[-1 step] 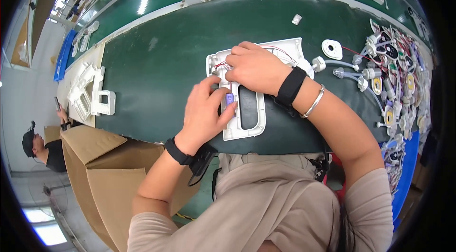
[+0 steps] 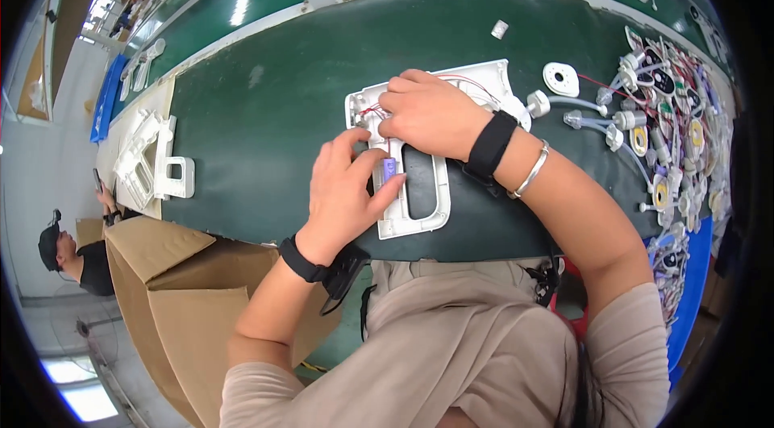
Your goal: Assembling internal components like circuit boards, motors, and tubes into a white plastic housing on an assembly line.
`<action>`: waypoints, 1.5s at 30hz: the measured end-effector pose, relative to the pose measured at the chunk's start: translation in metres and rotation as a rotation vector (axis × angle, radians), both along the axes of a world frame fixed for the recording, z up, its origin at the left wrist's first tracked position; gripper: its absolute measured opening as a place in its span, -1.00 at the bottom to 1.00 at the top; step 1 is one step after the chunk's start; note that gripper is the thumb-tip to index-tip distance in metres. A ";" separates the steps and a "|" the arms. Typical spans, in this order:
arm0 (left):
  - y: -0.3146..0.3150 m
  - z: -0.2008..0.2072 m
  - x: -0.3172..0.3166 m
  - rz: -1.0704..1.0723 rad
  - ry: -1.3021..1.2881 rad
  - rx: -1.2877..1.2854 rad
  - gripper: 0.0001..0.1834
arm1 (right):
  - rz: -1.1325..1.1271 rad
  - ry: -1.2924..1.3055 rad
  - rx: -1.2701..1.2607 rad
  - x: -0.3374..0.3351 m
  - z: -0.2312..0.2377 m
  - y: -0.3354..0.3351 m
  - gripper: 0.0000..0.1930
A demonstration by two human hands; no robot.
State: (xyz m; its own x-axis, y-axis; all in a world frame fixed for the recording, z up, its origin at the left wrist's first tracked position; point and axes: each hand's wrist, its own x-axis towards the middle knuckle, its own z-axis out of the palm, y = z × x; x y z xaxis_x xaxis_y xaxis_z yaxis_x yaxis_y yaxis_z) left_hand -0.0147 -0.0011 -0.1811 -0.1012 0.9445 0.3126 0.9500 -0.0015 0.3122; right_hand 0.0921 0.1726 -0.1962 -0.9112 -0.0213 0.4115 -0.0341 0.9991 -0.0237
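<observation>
A white plastic housing half (image 2: 441, 196) with a looped handle lies on the green bench mat in front of me, its hollow inside facing up. My left hand (image 2: 337, 196) grips its left side, thumb across the handle beside a purple cylindrical battery (image 2: 389, 168). Fingers bent, my right hand (image 2: 431, 118) reaches into the upper part of the shell. Thin red wires (image 2: 371, 110) run by its fingertips and along the far edge. What those fingertips pinch is hidden beneath the hand. A white round fitting (image 2: 538, 103) with a clear tube sits at the shell's right end.
Right of the housing lie a white oval plate (image 2: 560, 80) and a heap of wired pump parts and tubes (image 2: 665, 126). More white shells (image 2: 139, 155) are stacked at left. An opened cardboard box (image 2: 197, 319) stands by the bench's near left edge. Another person (image 2: 89, 263) is beyond it.
</observation>
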 end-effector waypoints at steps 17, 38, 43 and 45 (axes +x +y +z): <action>0.004 0.015 0.012 0.257 -0.550 -0.293 -0.79 | 0.091 0.108 0.010 -0.001 -0.009 0.000 -0.90; -0.009 -0.016 0.003 0.084 -0.215 -0.023 -0.70 | 0.055 -0.179 -0.008 -0.012 0.010 -0.006 -0.89; -0.016 -0.009 0.010 0.078 -0.094 -0.014 -0.68 | 0.098 -0.099 -0.030 -0.002 0.018 -0.010 -0.89; -0.013 -0.021 0.013 0.036 -0.217 0.028 -0.68 | 0.111 -0.008 -0.132 0.007 0.039 -0.015 -0.85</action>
State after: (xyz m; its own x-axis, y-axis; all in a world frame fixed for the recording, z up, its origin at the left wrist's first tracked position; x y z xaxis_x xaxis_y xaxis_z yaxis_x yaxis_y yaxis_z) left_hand -0.0022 -0.0139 -0.2020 -0.2027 0.9304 0.3055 0.8604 0.0203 0.5092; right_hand 0.0987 0.1579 -0.1574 -0.9096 -0.0680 0.4098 -0.1432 0.9774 -0.1556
